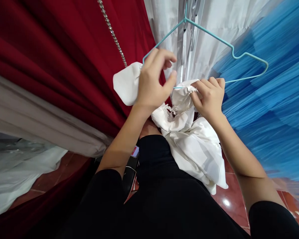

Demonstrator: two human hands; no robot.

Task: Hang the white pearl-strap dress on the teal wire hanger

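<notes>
A light blue wire hanger (209, 32) hangs upright in front of me. White cloth (199, 152) with pearl-like bead trim drapes from the hanger's lower bar. My right hand (209, 96) is closed on the upper edge of this cloth, by the bar. At the hanger's left end is my left hand (155, 78), its fingers curled and its thumb apart, with nothing visible between them. A white piece of fabric (126, 83) shows beside the left hand, partly hidden by it; a beaded strand (113, 33) runs down to its top.
Red fabric (72, 56) hangs on the left, above a pale beige drape (40, 113). Blue tulle (271, 99) fills the right side. White curtains (219, 20) and metal rails (186, 43) stand behind the hanger. Red floor tiles (233, 192) show below.
</notes>
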